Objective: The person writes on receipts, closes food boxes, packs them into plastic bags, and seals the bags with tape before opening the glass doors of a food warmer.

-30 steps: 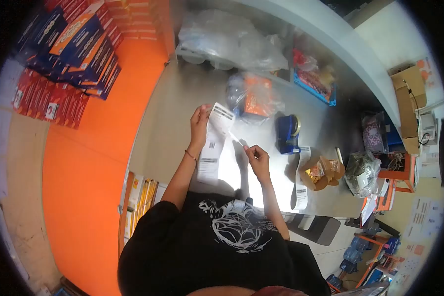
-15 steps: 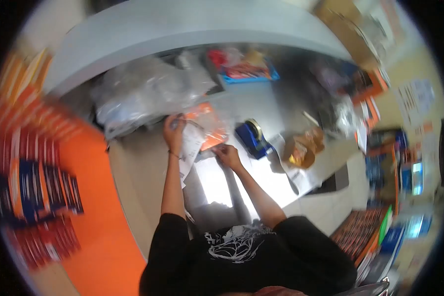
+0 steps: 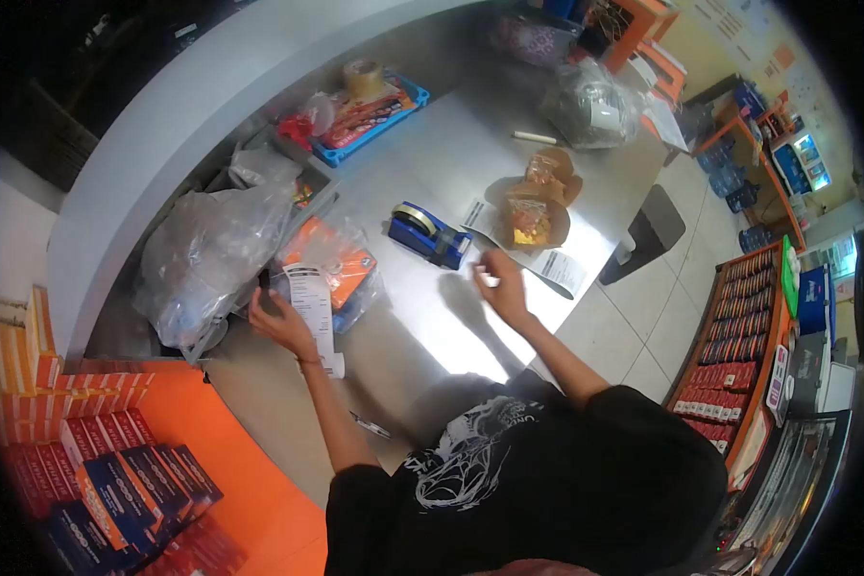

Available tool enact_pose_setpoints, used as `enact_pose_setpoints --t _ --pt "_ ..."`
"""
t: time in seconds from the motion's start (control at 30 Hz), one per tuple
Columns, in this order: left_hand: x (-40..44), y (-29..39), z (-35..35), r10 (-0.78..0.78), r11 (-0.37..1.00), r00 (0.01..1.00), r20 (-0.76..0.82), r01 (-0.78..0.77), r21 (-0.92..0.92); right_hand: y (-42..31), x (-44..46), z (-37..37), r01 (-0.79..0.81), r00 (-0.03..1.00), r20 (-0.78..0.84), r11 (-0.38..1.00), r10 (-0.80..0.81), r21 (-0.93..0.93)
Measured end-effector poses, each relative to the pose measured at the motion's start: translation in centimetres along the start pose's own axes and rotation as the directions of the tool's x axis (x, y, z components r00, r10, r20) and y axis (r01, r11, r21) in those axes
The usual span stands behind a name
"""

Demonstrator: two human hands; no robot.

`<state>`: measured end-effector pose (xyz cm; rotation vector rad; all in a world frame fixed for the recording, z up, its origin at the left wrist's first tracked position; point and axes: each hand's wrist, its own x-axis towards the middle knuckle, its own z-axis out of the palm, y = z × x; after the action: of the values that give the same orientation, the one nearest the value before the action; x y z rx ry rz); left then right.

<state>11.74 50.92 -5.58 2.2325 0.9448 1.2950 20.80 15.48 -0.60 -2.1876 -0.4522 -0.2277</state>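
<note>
Step, as judged: one printed slip [image 3: 311,312] is being positioned on one plastic-wrapped orange packet [image 3: 350,273], while one blue tape dispenser [image 3: 415,237] is being attended to. Next move, as judged: a steadied slip and a freed tape end are called for. Places are given from the dispenser.

Clear plastic heap [image 3: 211,254], one: well to its left; contents not countable.
Left hand [image 3: 284,326], one: to its left, set at the slip's left edge; fingers loosely curved; whether paper is pinched cannot be told.
Slip, one; packet, one: to its left, the slip laid over the packet.
Blue tray [image 3: 379,132], one: beyond it, leftward; one tape roll [image 3: 363,79] is borne.
Right hand [image 3: 502,288], one: just beside its right end; fingers curled inward; whether tape is held cannot be told.
Brown carton [image 3: 559,223]: to its right; whether one or two cannot be told.
White stick [image 3: 535,137], one: beyond it, rightward.
Clear bag [image 3: 600,96], one: farther right.
</note>
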Motion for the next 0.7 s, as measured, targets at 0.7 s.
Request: enact_pose_setpoints --t 0.7 --pt "-26.5 21.4 -7.2 -0.387 0.922 0.832 0.397 0.340 0.185 8.1 -3.7 -12.2 -0.190 0.804 0.594 0.954 0.015 0.232"
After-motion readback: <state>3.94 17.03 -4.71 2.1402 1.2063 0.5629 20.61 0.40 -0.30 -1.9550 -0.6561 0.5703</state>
